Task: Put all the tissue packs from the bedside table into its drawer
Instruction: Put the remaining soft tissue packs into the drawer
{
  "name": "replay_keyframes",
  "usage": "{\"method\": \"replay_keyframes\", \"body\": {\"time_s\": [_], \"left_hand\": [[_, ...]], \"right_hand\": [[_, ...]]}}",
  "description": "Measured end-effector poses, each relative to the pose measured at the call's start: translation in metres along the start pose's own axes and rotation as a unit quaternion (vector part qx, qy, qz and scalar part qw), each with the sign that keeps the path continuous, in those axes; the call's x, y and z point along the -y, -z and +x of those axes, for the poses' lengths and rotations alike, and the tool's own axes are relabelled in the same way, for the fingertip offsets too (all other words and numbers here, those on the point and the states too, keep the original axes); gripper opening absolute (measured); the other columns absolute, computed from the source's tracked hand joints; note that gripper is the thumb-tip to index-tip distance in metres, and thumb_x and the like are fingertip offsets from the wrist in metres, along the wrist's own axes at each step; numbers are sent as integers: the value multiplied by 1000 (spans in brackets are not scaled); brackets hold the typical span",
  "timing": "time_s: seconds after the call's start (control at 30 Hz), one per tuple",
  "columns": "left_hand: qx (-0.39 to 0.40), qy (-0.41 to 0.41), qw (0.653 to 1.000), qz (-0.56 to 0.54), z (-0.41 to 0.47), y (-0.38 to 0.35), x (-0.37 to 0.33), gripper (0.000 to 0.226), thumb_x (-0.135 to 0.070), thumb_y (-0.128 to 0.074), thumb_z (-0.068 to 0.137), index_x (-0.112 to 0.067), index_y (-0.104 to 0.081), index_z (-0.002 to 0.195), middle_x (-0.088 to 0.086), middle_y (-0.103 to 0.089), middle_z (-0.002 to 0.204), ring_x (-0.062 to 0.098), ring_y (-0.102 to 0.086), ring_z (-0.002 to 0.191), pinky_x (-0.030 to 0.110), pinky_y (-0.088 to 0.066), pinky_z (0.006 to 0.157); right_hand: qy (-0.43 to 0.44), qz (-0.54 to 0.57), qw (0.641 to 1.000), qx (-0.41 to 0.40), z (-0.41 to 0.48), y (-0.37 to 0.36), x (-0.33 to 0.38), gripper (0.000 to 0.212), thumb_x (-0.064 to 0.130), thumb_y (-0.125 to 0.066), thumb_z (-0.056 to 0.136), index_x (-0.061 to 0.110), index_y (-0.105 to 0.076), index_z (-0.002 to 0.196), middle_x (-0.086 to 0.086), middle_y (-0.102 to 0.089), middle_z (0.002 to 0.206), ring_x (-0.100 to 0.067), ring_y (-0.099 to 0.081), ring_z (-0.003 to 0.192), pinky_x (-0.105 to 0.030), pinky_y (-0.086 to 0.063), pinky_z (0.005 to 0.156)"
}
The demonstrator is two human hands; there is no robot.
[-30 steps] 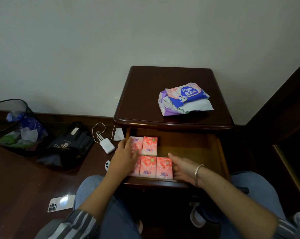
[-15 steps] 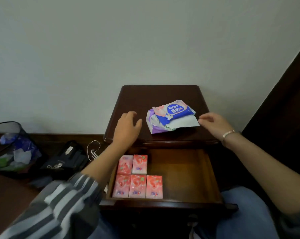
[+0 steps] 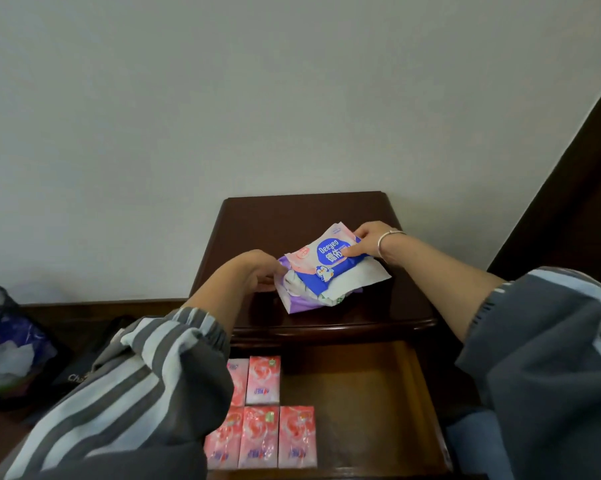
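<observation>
On the dark wooden table (image 3: 292, 220), near its front edge, three soft packs lie in a loose stack: a blue pack (image 3: 330, 261) on top, a white pack (image 3: 358, 278) under it, and a purple pack (image 3: 302, 299) at the bottom. The blue pack sits askew across the others, its far right corner raised.

The left grip (image 3: 254, 271) is clenched on the left end of the stack, fingers curled over the edge of the purple pack and the thumb lying along its side. The right grip (image 3: 371, 242) pinches the blue pack at its right end, thumb pressed on the printed top and fingers wrapped behind the far edge. A bracelet (image 3: 389, 235) circles that wrist. Whether the stack is lifted off the table cannot be told.

Below the table top the drawer (image 3: 361, 393) stands pulled out. Five pink packs (image 3: 257, 436) lie flat in its left half, three in the front row and two behind, touching side by side; the striped left sleeve (image 3: 136, 393) hides part of the leftmost ones. The right half of the drawer shows bare wood.

On the floor to the left stand a bin (image 3: 1, 341) holding crumpled paper and, beside it, a black bag (image 3: 84, 362).
</observation>
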State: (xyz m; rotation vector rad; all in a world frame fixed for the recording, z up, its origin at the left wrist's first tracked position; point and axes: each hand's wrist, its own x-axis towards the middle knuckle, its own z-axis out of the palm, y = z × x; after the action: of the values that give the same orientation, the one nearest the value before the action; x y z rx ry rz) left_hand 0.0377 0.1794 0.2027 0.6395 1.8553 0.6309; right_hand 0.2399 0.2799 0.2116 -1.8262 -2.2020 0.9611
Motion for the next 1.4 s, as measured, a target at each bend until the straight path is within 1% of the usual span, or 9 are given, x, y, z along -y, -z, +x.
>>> {"method": "replay_keyframes", "body": {"time_s": [0.2, 0.33, 0.5, 0.6, 0.7, 0.87, 1.17, 1.33, 1.4], "left_hand": [[66, -37, 997, -4, -5, 2, 3, 10, -17, -60, 92, -12, -57, 100, 6, -67, 104, 15, -67, 90, 28, -57, 65], [111, -61, 992, -29, -13, 4, 12, 11, -14, -57, 94, -8, -58, 103, 8, -68, 108, 15, -67, 96, 25, -56, 66], [158, -88, 983, -14, -28, -4, 21, 47, -7, -74, 78, -12, -52, 120, 7, -67, 116, 21, -65, 107, 37, -54, 91], [80, -98, 991, 31, -30, -23, 25, 69, -15, -83, 70, -5, -45, 127, 10, -63, 121, 27, -62, 111, 45, -49, 98], [-35, -121, 985, 117, -29, -39, 27, 70, -20, -82, 72, -10, -38, 125, 8, -55, 122, 24, -57, 112, 39, -51, 94], [-67, -196, 973, 99, -26, -44, 43, 67, -29, -81, 73, -14, -39, 122, 4, -56, 124, 16, -59, 105, 28, -54, 76], [4, -223, 975, -5, -24, -34, 54, 68, -30, -79, 74, -22, -36, 126, -4, -58, 115, 10, -63, 97, 20, -55, 64], [-54, -238, 969, -30, -25, -43, 58, 29, -32, -61, 91, -24, -44, 113, -10, -59, 99, 0, -60, 81, 10, -46, 49], [-92, -240, 966, -23, -25, -46, 60, 20, -34, -55, 95, -20, -49, 108, -6, -63, 100, 4, -62, 83, 17, -50, 56]], "right_hand": [[61, 18, 998, 28, -1, -6, -10, 81, 37, -72, 78, 30, -28, 146, -9, -42, 143, -28, -42, 129, -47, -40, 106], [88, 9, 993, 84, -1, -4, -3, 81, 26, -69, 83, 28, -20, 148, -7, -44, 142, -24, -46, 125, -43, -44, 103], [96, -67, 986, 121, 2, 1, 12, 90, 20, -68, 83, 37, -10, 148, -9, -37, 146, -27, -42, 129, -46, -42, 104], [134, -180, 963, 152, 5, 2, 21, 87, 21, -66, 85, 36, -8, 148, -8, -31, 149, -28, -38, 130, -42, -44, 100], [189, -364, 906, 104, 8, 2, 30, 84, 32, -64, 83, 40, -10, 147, -9, -23, 150, -32, -27, 133, -45, -37, 105], [259, -432, 862, 64, 9, 2, 38, 70, 38, -72, 76, 34, -37, 136, -1, -35, 143, -26, -32, 131, -49, -32, 103], [316, -147, 925, -151, -13, -6, -25, 54, 30, -74, 74, 25, -53, 124, 1, -42, 139, -18, -45, 125, -38, -33, 99], [297, -140, 905, -270, -30, -28, -40, 56, 26, -69, 82, 19, -50, 134, -10, -41, 143, -25, -50, 121, -40, -42, 94], [259, -139, 908, -298, -35, -35, -42, 55, 26, -67, 84, 19, -49, 135, -12, -38, 146, -28, -48, 122, -42, -41, 98]]}}
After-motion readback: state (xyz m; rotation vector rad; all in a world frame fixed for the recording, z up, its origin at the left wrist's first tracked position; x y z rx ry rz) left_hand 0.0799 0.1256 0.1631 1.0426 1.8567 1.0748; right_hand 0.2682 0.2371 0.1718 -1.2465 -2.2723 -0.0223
